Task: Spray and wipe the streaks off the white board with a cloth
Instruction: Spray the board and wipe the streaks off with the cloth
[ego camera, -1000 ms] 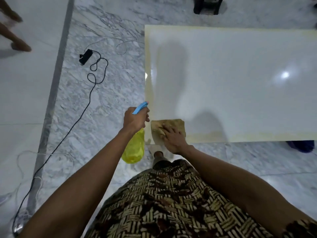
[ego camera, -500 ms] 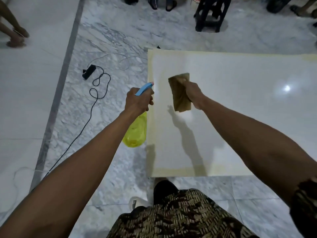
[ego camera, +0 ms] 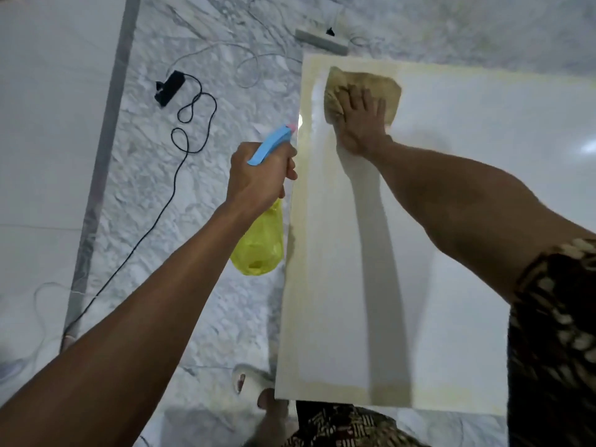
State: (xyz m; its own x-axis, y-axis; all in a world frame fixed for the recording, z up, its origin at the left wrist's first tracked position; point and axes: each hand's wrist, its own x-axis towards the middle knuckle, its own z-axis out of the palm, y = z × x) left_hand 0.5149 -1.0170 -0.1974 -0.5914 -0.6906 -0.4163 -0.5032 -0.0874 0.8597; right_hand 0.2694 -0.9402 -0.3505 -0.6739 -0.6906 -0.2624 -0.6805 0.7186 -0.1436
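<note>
The white board point(ego camera: 451, 253) lies flat and fills the right half of the view; its edges look yellowish. My right hand point(ego camera: 359, 124) presses flat on a tan cloth point(ego camera: 390, 91) at the board's far left corner. My left hand point(ego camera: 258, 175) grips a spray bottle point(ego camera: 259, 246) with a yellow body and a blue trigger head, held just off the board's left edge, nozzle pointing toward the far corner.
A black cable with a plug block point(ego camera: 169, 88) snakes over the marble floor to the left. A grey power strip point(ego camera: 322, 41) lies beyond the board's far corner. A white sandal point(ego camera: 248, 380) and my foot show under the board's near edge.
My right hand has carried the cloth from the near edge up to the far left corner and now lies flat on it. The spray bottle stays beside the left edge.
</note>
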